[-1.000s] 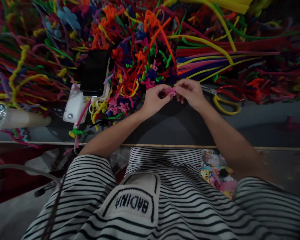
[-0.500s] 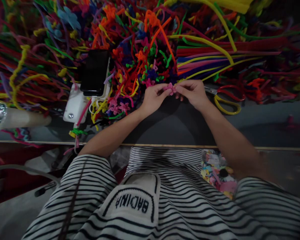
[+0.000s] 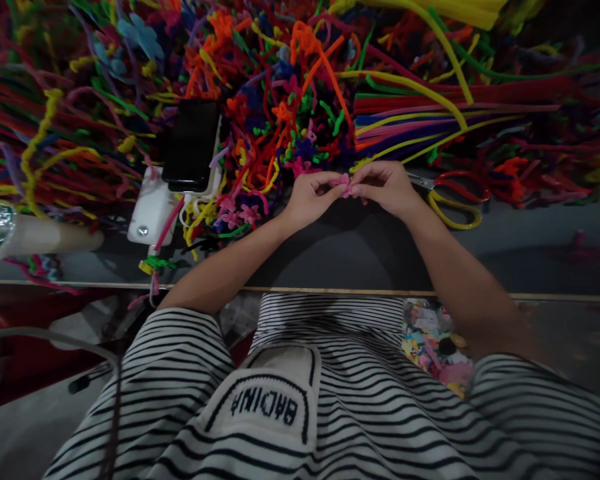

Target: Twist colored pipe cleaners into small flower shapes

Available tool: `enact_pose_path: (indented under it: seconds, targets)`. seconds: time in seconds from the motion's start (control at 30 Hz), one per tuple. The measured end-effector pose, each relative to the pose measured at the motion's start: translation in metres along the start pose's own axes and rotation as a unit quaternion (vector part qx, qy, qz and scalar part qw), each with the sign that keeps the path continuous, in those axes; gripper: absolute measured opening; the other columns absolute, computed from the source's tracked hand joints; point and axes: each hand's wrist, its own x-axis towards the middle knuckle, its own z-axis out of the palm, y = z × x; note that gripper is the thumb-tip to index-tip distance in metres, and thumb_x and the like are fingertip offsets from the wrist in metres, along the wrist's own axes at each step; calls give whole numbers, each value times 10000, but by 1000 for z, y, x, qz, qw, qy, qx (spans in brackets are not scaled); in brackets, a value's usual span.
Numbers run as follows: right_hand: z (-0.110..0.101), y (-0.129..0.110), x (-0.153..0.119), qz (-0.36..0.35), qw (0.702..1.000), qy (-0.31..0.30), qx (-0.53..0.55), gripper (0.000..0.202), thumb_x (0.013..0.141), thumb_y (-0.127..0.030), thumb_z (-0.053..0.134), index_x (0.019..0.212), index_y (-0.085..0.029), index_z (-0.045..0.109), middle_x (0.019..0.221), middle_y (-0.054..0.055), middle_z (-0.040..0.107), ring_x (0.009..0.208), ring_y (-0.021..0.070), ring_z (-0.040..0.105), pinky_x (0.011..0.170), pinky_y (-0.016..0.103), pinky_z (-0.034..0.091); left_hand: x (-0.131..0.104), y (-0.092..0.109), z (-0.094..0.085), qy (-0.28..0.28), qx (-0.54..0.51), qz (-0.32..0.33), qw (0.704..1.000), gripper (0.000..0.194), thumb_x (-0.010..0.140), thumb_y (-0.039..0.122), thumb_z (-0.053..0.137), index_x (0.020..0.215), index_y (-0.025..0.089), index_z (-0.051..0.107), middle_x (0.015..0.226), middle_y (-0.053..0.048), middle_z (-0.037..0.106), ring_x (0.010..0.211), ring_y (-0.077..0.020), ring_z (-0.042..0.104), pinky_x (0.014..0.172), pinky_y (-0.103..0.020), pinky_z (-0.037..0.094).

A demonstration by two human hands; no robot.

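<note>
Counted at the surface: one black phone, one white block, one pair of scissors, one pale cylinder at left, one held pink piece, and fuzzy stems too tangled to count.

Small pink fuzzy piece, pinched

Pink piece partly behind fingertips

your table: pipe-cleaner heap along far side | left of you: cup close to near edge; phone farther right, block at its near-left | right: bundle in heap, scissors on its near side
</note>
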Motion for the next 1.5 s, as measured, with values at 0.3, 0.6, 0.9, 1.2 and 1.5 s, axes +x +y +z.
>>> enact_pose_path:
  seconds: [0.3,0.6,0.9,1.2,1.5]
  targets:
    - [12,-7,-3,17,998,38,-36,578,564,-611,1003,815,-236,642,730,-19,636,646,116,584,482,230,464,0,2,0,11,41,-18,999,583,800,748,782,885,171,777,814,-38,781,711,-118,689,628,-227,519]
    - [11,-5,-5,-15,997,45,-57,486,660,-615,955,864,-231,739,758,0,681,671,130,629,613,280,542,3,-2,0,-25,-5,-31,999,533,793,677,838,888,195,632,834,-3,704,734,-99,676,682,-226,544]
    - [14,-2,-3,-12,990,117,-73,467,702,-650,916,787,-219,755,730,12,746,525,104,590,471,255,493,7,0,-5,9,-8,-43,999,496,856,686,779,956,205,716,905,-37,766,837,-151,745,746,-274,601]
    - [4,-4,-1,19,999,35,-22,523,677,-698,904,791,-202,784,725,13,763,557,100,652,410,195,468,5,2,-6,1,-42,-82,996,561,822,729,780,913,179,712,737,-26,745,661,-121,726,603,-231,600]
    - [-8,-5,-2,54,998,10,1,368,646,-448,996,813,-182,804,676,28,753,593,154,708,436,233,524,2,8,-2,-41,-82,-73,993,563,795,720,798,905,171,731,787,-33,772,683,-110,732,665,-241,634]
